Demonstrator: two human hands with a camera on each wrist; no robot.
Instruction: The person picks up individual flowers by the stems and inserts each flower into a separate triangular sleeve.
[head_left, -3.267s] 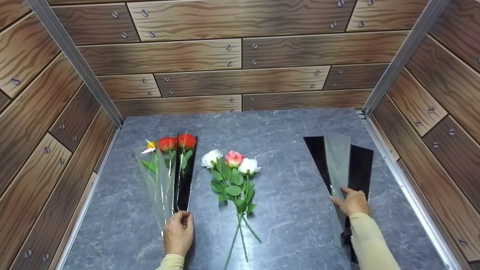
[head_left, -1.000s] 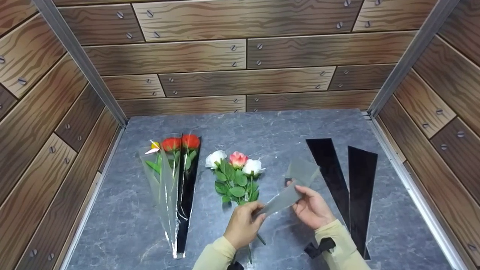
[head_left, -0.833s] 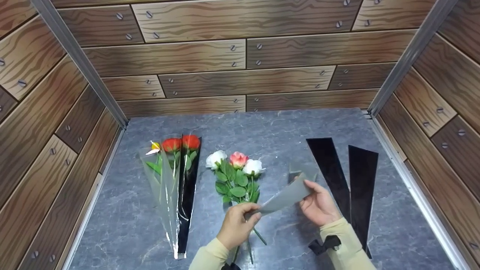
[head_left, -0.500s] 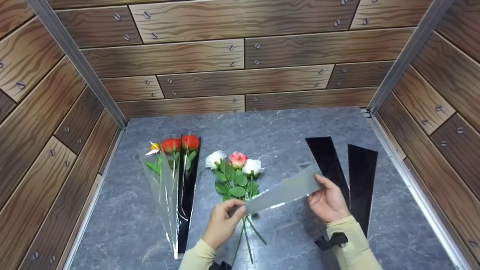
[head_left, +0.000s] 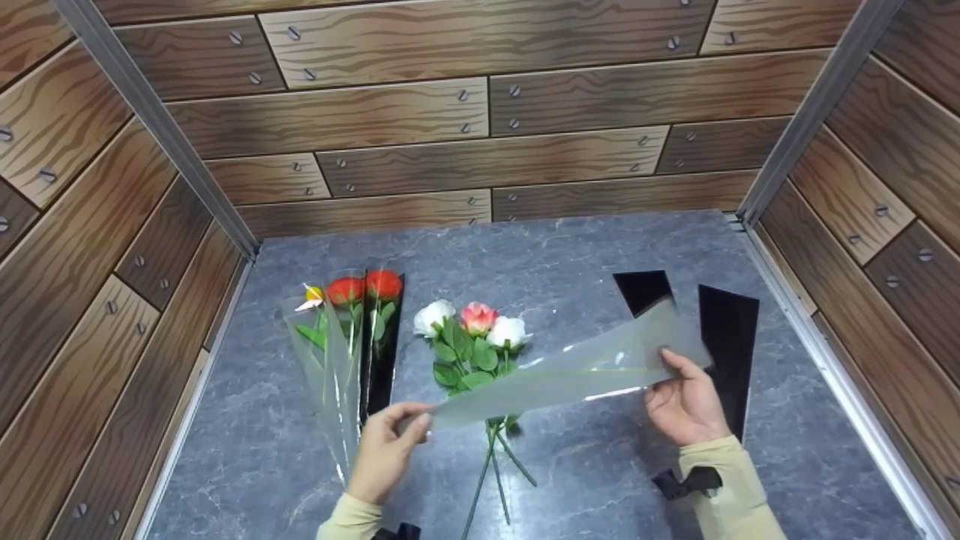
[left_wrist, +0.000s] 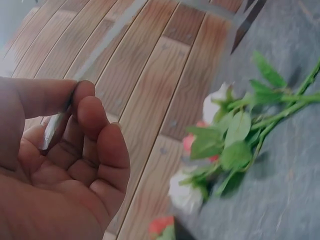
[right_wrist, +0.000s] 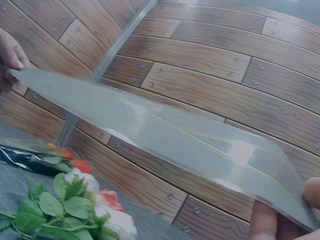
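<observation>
A long, tapered, translucent grey flower sleeve (head_left: 555, 375) is stretched between my hands above the table. My left hand (head_left: 386, 450) pinches its narrow end between thumb and forefinger; the left wrist view shows that end edge-on in the left fingers (left_wrist: 92, 115). At the wide end, my right hand (head_left: 686, 401) grips the edge with the thumb on top and fingers beneath. Below the sleeve lie loose artificial roses, a pink rose (head_left: 478, 318) between a left white rose (head_left: 434, 318) and a right white rose (head_left: 507, 332). The sleeve hides part of their stems and leaves.
On the left lie wrapped flowers: red roses (head_left: 382, 283) and a yellow-and-white flower (head_left: 311, 295) in clear and black sleeves. Two black sleeves (head_left: 727, 337) lie on the right, one partly covered. Wood-patterned walls (head_left: 480, 112) enclose the grey marbled table (head_left: 570, 255).
The grey sleeve has been lifted off the black ones and brought to the middle. My left hand has since moved left and my right hand right, so the bent sleeve now lies straight between them.
</observation>
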